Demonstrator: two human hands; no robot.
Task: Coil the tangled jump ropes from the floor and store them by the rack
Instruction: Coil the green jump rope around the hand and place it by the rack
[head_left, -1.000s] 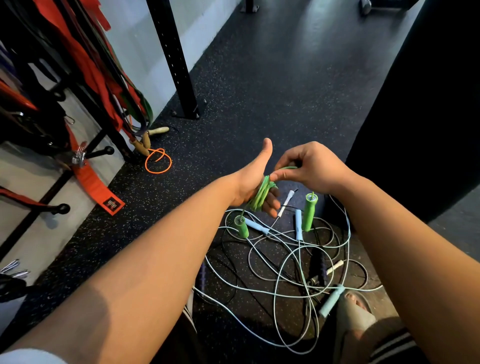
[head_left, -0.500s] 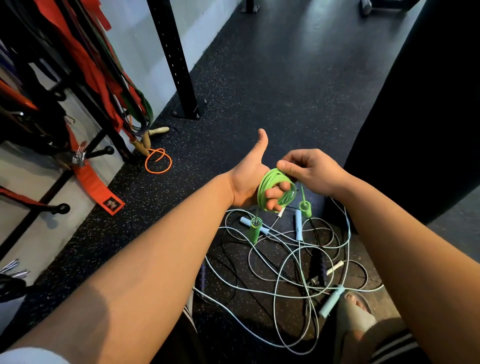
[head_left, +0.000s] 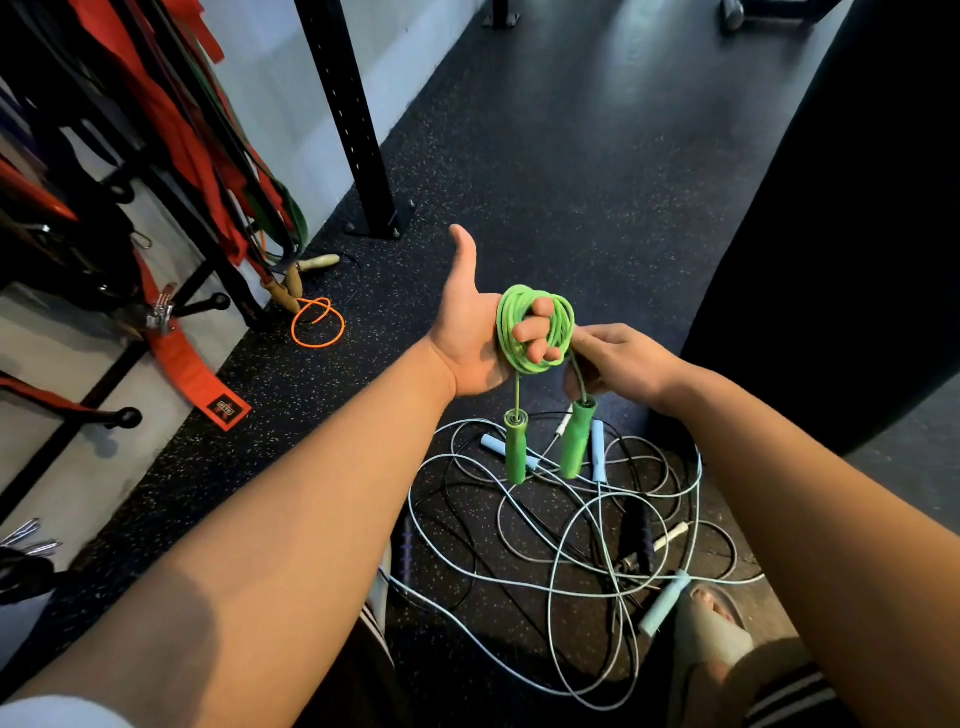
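Green rope (head_left: 506, 332) is wound round the left hand (head_left: 467, 338). Its fingers (head_left: 535, 332) curl through the coil, thumb straight up. Right hand (head_left: 618, 358), just right of the coil, pinches the tail strand above one handle (head_left: 577, 439). The second handle (head_left: 516, 447) hangs free below the coil.

Step, as judged: secure the coil. Keep the left fingers apart so the loops stay even. Wrap the tail snugly across them, handles together.

Tangle (head_left: 598, 519) lies on the floor below the coil. Rack (head_left: 234, 288) and orange rope (head_left: 317, 322) are well left of the coil.
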